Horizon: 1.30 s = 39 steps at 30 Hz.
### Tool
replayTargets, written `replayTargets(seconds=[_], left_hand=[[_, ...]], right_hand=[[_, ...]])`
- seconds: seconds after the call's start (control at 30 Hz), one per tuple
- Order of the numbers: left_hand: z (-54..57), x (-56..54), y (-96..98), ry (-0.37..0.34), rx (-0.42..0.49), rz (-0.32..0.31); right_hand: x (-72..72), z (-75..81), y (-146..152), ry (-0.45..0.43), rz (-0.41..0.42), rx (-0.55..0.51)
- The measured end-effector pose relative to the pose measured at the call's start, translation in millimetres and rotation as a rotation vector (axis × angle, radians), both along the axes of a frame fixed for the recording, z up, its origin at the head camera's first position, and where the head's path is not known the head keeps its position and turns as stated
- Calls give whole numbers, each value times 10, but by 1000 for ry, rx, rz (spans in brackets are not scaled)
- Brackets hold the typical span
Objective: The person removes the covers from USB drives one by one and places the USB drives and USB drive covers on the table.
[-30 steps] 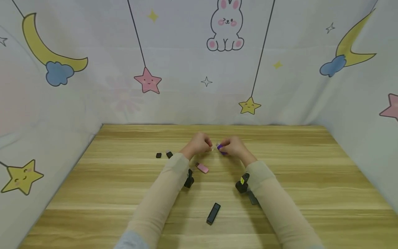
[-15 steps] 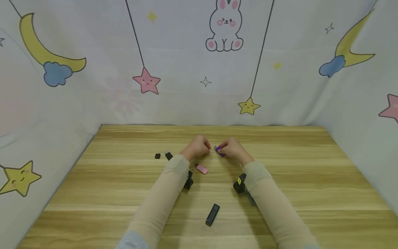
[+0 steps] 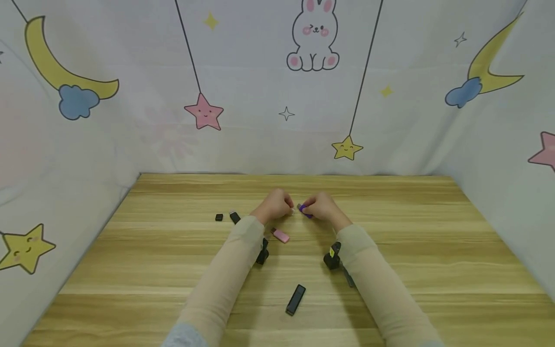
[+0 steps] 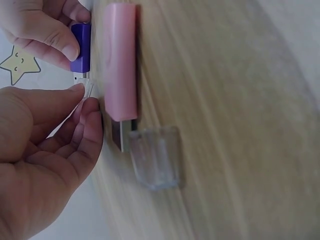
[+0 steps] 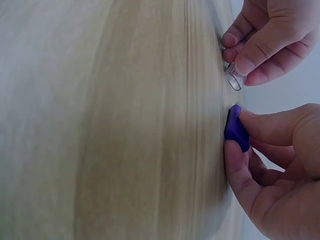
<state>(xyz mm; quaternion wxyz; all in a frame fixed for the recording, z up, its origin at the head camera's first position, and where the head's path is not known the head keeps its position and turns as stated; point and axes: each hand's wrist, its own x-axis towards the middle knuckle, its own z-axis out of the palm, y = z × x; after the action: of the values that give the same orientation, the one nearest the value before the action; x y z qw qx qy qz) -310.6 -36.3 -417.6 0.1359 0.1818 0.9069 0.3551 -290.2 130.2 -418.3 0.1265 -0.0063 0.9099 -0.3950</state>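
Observation:
My left hand pinches a small clear cap between thumb and fingertips, its mouth facing the other hand. In my right hand is a purple USB flash drive, held by thumb and fingers. Its metal plug points at the cap; in the left wrist view the cap's edge overlaps the plug's tip. Both hands are low over the far middle of the table. Nearer than them lies a pink USB flash drive with its plug bare, and a second clear cap by that plug.
On the wooden table, a black USB flash drive lies left of the left hand, beside a small black cap. A long black stick lies near the front. A grey flat piece shows beside the right forearm.
The purple flash drive in my right hand has shifted slightly left and towards me, its plug nearer the clear cap. My left hand has barely moved. The things on the table stay put.

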Motion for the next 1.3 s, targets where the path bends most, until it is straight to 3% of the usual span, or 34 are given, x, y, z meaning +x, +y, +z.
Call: replayTargets(seconds=[0.87, 1.3], left_hand=[[13, 6, 0, -12, -41, 6], [26, 26, -5, -26, -42, 5]], right_hand=[[-13, -58, 12, 30, -19, -4], [-1, -35, 26, 1, -25, 1]])
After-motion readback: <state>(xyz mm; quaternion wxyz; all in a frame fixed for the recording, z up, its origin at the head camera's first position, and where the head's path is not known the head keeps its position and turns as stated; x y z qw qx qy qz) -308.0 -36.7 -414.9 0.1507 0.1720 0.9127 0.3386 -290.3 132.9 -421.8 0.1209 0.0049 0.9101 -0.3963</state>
